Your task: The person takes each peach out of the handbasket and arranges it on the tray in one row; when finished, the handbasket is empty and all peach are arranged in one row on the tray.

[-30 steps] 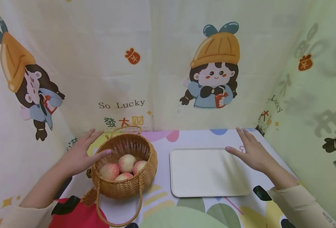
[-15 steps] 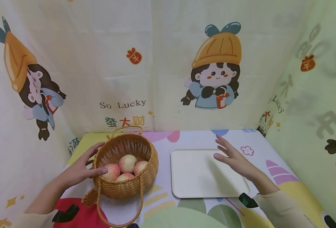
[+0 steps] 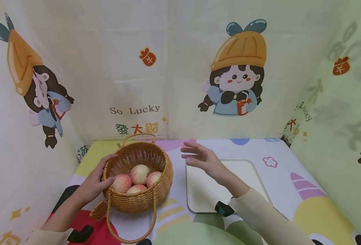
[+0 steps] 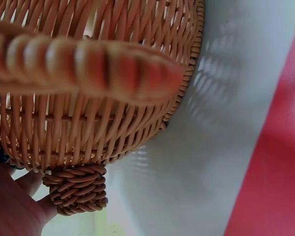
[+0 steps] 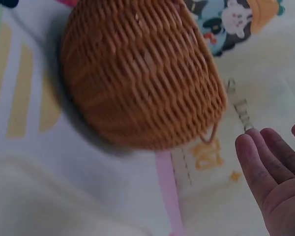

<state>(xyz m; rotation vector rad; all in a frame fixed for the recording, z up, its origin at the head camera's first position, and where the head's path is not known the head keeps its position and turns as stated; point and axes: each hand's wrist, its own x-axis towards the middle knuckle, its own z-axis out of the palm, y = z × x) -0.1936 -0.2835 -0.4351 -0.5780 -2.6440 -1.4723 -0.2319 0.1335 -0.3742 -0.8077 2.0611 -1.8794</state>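
Note:
A round wicker basket (image 3: 137, 203) sits on the left of the table, tilted toward me, with several pink-and-cream peaches (image 3: 140, 174) inside. My left hand (image 3: 95, 182) rests against its left side, the thumb at the rim and the other fingers along the outer wall. In the left wrist view, spread fingers of that hand (image 4: 14, 204) appear beside a small woven tab (image 4: 77, 189) on the basket. My right hand (image 3: 204, 159) is in the air over the left end of a white tray (image 3: 203, 197), fingers extended toward the basket, apart from it and holding nothing.
One long basket handle (image 3: 131, 240) hangs down at the front, and another handle (image 3: 140, 135) stands at the back. A patterned cloth covers the table (image 3: 275, 180). Printed curtains (image 3: 180, 85) close off the back and both sides.
My right hand has swung left from the tray's right end toward the basket. My left hand has come down from above the basket's left rim onto its side. Basket and peaches stay put.

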